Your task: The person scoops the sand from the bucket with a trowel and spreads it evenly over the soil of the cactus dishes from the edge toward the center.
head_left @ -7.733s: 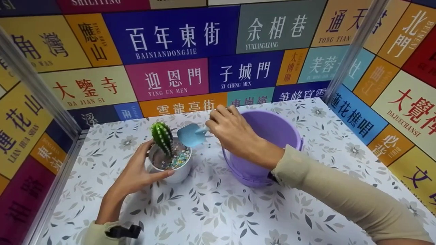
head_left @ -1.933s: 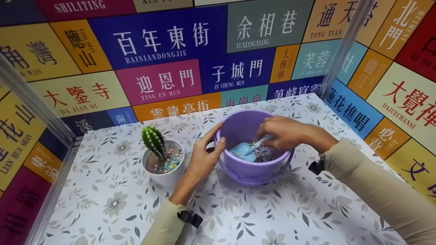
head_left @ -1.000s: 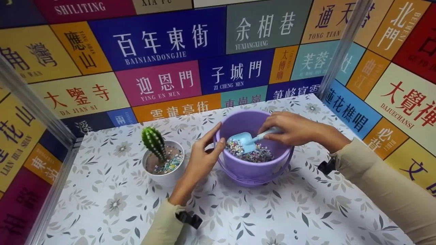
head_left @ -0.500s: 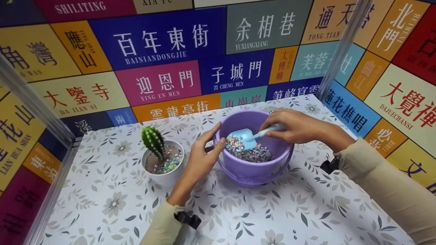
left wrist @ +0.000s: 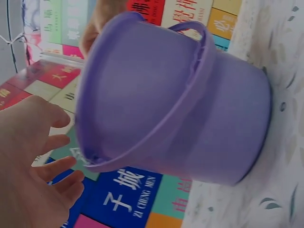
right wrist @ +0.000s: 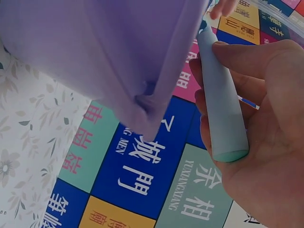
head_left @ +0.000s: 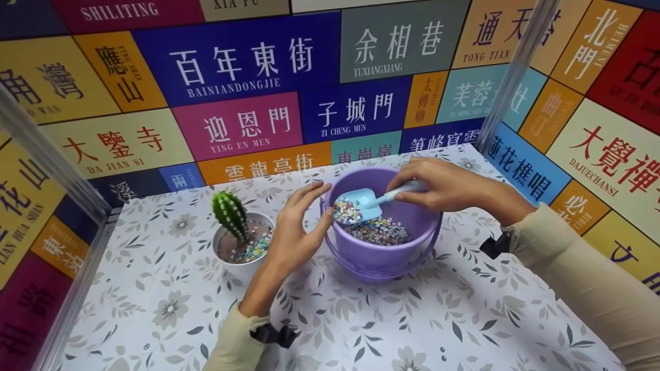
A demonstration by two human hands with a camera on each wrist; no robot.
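My right hand (head_left: 438, 185) grips the handle of a light blue toy shovel (head_left: 367, 202), its pale grip (left wrist: 95, 28) hidden from the left side. Multicoloured pebbles (head_left: 346, 211) fill the scoop, which is tilted over the inside left of a purple bucket (head_left: 381, 260). More pebbles (head_left: 384, 233) lie in the bottom. My left hand (head_left: 294, 232) is just left of the bucket's rim, fingers spread and loosely bent, holding nothing; the left wrist view shows a gap to the bucket wall. Left of that hand stands a white pot (head_left: 242, 269) with a green cactus (head_left: 230, 215) and pebbles on its soil.
A floral white cloth (head_left: 330, 330) covers the table. Panels with coloured Chinese place-name signs (head_left: 234, 62) close off the back and both sides, joined by metal posts (head_left: 515, 77). The bucket's handle (head_left: 435, 242) hangs down around its front.
Earlier the shovel was over the pot while my left hand held the pot. Then it dug in the bucket; now it rises loaded toward the left rim, and my left hand has left the rim.
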